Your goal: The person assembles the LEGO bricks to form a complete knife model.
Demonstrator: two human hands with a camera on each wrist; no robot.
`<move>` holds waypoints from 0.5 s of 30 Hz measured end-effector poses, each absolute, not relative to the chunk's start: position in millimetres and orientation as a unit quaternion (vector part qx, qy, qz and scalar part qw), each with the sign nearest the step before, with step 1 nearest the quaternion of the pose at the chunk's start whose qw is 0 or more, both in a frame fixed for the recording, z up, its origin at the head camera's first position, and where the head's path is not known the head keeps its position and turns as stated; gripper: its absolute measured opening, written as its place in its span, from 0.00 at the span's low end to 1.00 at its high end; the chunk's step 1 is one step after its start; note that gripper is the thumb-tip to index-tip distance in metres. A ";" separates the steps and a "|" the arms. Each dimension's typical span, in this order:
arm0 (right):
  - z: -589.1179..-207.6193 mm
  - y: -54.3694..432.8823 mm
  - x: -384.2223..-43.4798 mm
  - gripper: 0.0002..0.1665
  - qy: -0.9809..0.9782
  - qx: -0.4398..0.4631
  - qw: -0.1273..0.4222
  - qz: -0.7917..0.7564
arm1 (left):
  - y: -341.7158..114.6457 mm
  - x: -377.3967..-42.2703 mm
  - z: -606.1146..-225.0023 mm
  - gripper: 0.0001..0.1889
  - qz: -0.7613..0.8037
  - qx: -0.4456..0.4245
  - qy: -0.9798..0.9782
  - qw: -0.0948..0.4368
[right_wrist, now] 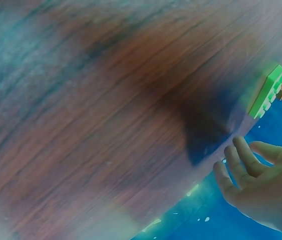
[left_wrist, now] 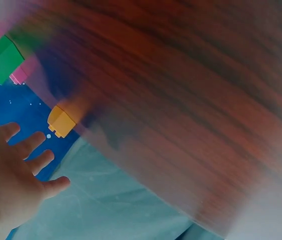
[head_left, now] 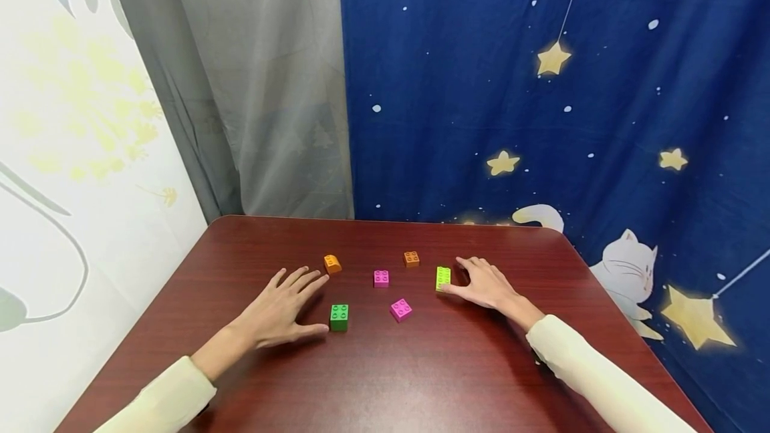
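My left hand (head_left: 283, 309) hovers over the table with its fingers spread, holding nothing. Its thumb tip points at the dark green toy building brick (head_left: 339, 317), while its fingertips reach toward the curved orange brick (head_left: 332, 264). In the left wrist view the green brick (left_wrist: 7, 60) shows beyond the thumb and the orange brick (left_wrist: 61, 121) beyond the fingers. My right hand (head_left: 486, 284) is beside the long lime-green brick (head_left: 443, 278), thumb tip right at its near end, fingers extended past its right side. The right wrist view shows the lime brick (right_wrist: 268, 92) above relaxed fingers.
Two pink bricks, one farther (head_left: 381, 278) and one nearer and turned (head_left: 401, 310), lie between the hands. A brown-orange brick (head_left: 412, 258) sits behind them. The dark red wooden table (head_left: 385, 379) ends at grey (head_left: 289, 85) and blue star-patterned curtains (head_left: 445, 85).
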State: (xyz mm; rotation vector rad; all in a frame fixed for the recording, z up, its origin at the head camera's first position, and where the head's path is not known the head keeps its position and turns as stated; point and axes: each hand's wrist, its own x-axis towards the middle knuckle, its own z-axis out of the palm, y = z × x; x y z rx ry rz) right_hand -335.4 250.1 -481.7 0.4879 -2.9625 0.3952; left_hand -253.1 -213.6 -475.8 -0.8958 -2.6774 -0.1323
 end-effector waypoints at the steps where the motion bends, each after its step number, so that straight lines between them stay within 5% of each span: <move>1: -481.0 248.9 -334.9 0.62 -0.977 0.161 0.055 0.131 | -213.1 -252.8 -476.1 0.50 -0.047 -0.315 -0.935 0.157; 15: -484.5 233.7 -333.6 0.60 -0.974 0.172 0.040 0.143 | -202.5 -248.8 -477.9 0.48 -0.100 -0.319 -0.934 0.125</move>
